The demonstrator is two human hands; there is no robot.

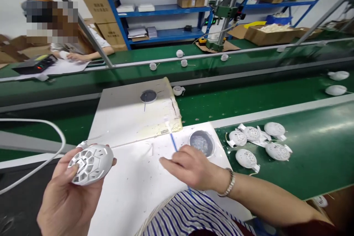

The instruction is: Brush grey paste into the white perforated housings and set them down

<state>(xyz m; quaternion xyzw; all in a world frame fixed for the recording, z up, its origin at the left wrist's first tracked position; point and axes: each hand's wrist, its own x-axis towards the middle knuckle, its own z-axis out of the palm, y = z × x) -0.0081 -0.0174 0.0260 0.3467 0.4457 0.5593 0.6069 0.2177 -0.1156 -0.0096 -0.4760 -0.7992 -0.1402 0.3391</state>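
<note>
My left hand [69, 202] is closed around a rounded white plastic housing [98, 164] with a pierced grille, the thumb pressing on the grille. A thin wire sticks out at its top. Between the fingers of my right hand [193, 167] is a thin blue brush [173, 142], its pale tip pointing away over the white board [132, 188]. Just beyond that hand stands a round dish [213, 149] holding a greyish, gel-like substance. Several similar white housings [247, 158] with small tabs and wires lie to the right on the green surface.
A second dish [148, 96] with a thin stick sits on the farther board [121, 107]. Green conveyor belts [249, 97] run across, with metal rails [177, 59] above. A co-worker [80, 46] sits far left. A white cable [59, 129] loops near my left hand.
</note>
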